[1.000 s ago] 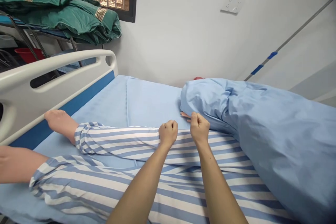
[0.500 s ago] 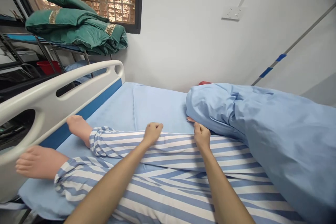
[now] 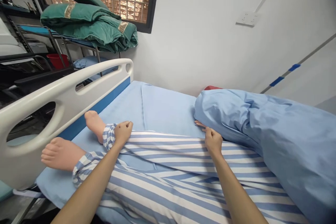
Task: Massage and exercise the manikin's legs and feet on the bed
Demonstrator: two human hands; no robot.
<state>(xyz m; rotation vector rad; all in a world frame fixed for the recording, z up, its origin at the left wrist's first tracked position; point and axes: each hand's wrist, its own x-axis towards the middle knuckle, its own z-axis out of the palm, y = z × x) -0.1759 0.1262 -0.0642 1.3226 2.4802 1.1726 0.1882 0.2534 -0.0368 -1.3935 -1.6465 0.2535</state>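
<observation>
Blue-and-white striped trousers (image 3: 168, 147) cover the legs of a figure lying on the bed. Its smooth, doll-like feet, one nearer (image 3: 64, 154) and one farther (image 3: 95, 124), stick out of the cuffs. My left hand (image 3: 123, 133) is closed on the far trouser leg just above the ankle. Higher up the same leg, around the thigh, my right hand (image 3: 213, 141) is closed on the cloth, which lies drawn straight between my hands. Beside my right hand, the figure's fingers (image 3: 201, 124) show from under a bunched blue quilt (image 3: 278, 126).
A white bed-end board (image 3: 65, 84) with cut-out handholds stands past the feet. Light blue sheet (image 3: 168, 112) shows between the legs and the white wall. Folded green quilts (image 3: 89, 24) lie on a rack by the window, with a red bucket (image 3: 57, 61) below.
My left hand has slid along the far trouser leg toward the ankle. My right hand stays at the thigh. The cloth between them is straighter, and the view has shifted left.
</observation>
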